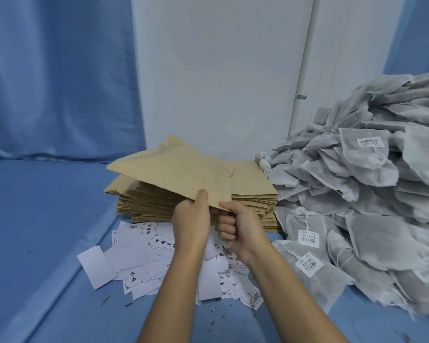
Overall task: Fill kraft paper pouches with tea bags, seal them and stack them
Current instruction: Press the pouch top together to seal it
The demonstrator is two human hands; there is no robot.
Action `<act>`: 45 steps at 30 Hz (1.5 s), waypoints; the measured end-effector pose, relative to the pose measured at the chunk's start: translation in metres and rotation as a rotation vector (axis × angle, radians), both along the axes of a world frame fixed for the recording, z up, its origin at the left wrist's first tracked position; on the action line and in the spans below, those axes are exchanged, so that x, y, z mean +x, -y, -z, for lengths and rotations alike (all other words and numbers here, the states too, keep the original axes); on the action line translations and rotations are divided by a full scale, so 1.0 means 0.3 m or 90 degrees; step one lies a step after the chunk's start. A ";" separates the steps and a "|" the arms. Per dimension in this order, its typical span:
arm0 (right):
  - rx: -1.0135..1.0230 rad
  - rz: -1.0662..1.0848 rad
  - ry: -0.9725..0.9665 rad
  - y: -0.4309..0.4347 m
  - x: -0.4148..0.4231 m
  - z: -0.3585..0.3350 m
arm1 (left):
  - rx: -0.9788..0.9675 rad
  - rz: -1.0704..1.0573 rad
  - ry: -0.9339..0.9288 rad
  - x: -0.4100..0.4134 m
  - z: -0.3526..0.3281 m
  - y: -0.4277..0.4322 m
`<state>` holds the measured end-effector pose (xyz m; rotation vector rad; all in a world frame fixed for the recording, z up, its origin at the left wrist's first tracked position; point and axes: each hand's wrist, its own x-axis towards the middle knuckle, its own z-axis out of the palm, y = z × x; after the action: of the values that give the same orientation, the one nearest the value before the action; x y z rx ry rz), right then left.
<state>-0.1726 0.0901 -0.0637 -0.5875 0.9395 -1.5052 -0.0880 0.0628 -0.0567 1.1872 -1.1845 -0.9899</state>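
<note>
Our left hand [191, 220] pinches the near edge of the top kraft pouch [174, 167], thumb above and fingers under it. Our right hand [237, 226] pinches the same edge just beside it, at its three o'clock, the other fingers curled beneath. The pouch slants up off the pouch stack [144, 201], at twelve o'clock from the hands. We judge this the picking-and-opening step, with filling not yet begun. Next the mouth wants parting between the two pinches, then a reach to three o'clock, where the tea bags [362, 184] are heaped. Printed paper slips [136, 266] lie scattered around six o'clock on the blue cloth [35, 219].
</note>
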 end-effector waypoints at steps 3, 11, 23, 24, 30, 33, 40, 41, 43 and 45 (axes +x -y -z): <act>0.012 0.018 -0.021 -0.005 -0.023 -0.008 | 0.007 -0.031 -0.023 -0.008 -0.005 -0.003; -0.117 0.182 -0.020 -0.005 0.021 0.006 | 0.011 0.086 -0.073 -0.056 0.001 -0.030; -0.015 0.254 0.003 0.002 0.035 0.023 | 0.177 0.164 -0.191 -0.042 -0.033 -0.063; -0.017 0.254 -0.002 0.000 0.026 0.019 | 0.166 0.144 -0.189 -0.040 -0.031 -0.057; 0.012 0.179 -0.038 -0.005 0.034 0.019 | 0.149 0.139 -0.203 -0.039 -0.021 -0.048; 0.005 0.152 -0.048 -0.008 0.028 0.009 | 0.150 0.168 -0.182 -0.045 -0.010 -0.053; -0.012 0.182 -0.007 -0.004 0.018 0.006 | 0.102 0.093 -0.151 -0.041 0.005 -0.026; -0.009 0.185 -0.008 -0.002 0.020 0.007 | 0.099 0.091 -0.131 -0.038 0.006 -0.024; -0.010 0.196 0.005 0.000 0.015 0.007 | 0.085 0.072 -0.118 -0.025 0.004 -0.020; -0.010 0.204 0.023 0.001 0.005 0.008 | 0.067 0.017 -0.149 -0.002 0.004 -0.008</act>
<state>-0.1712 0.0897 -0.0662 -0.4327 1.0290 -1.8031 -0.0886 0.0651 -0.0579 1.1046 -0.9749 -1.1897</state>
